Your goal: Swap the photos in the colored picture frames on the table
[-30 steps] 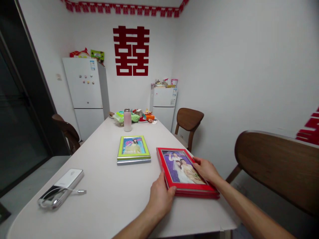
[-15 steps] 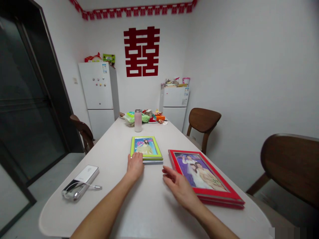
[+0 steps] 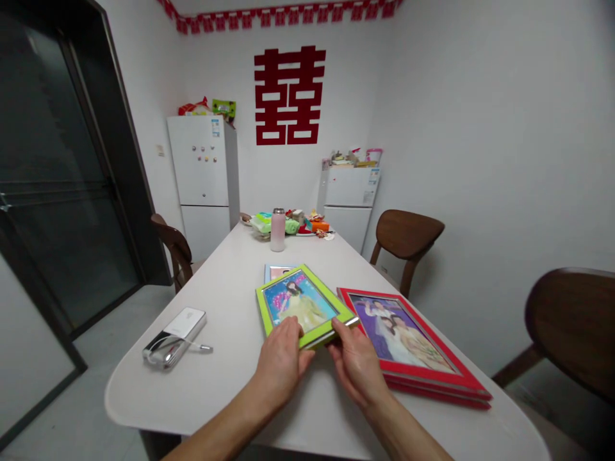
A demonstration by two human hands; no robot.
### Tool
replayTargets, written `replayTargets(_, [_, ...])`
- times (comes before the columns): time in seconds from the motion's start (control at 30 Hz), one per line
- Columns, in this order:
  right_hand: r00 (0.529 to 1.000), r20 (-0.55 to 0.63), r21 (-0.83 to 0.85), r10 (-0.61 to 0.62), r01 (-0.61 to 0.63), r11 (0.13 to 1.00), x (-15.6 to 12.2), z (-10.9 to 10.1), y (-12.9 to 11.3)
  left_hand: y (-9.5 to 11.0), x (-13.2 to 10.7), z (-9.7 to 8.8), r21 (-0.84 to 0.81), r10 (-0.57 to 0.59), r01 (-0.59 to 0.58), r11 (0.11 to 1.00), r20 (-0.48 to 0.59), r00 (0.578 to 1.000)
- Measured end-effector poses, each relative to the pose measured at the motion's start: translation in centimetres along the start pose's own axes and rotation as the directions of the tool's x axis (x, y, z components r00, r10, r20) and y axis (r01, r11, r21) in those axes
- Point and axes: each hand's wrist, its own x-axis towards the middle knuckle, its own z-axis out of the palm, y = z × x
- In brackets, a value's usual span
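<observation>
Frame (image 3: 304,302) in green juts forward from both gripping hands (image 3: 281,357) (image 3: 356,362).

The left hand (image 3: 280,354) and right hand (image 3: 356,362) have lifted the green frame (image 3: 298,299), partly baring a blue-edged frame (image 3: 275,272).

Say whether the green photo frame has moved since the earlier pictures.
Yes: judged against the pink bottle, the green photo frame has come nearer and to the right.

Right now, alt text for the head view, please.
A person's left hand and right hand hold a yellow-green photo frame by its near edge over a white table. A light blue frame shows partly behind it; stacked red frames lie to the right, a power bank to the left.
</observation>
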Motion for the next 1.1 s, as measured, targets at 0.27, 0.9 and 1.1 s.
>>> replayTargets(0.27, [0.886, 0.329, -0.586, -0.327, 0.463, 0.665, -6.5, -0.6, -3.2, 1.5, -2.0, -4.7, -0.802, -0.239, 0.101, 0.589, -0.054, 0.970])
replayTargets(0.9, [0.219, 0.891, -0.361, -0.398, 0.874, -0.326, -7.9, -0.7, 5.6, -4.0, -5.2, -2.1, -0.401, -0.354, 0.338, 0.852, 0.035, 0.935])
replayTargets(1.1, [0.256, 0.890, -0.378, -0.378, 0.877, -0.295, -8.1, -0.3, 6.3, -4.7, -5.8, -1.2, -0.271, -0.340, 0.325, 0.906, -0.009, 0.940])
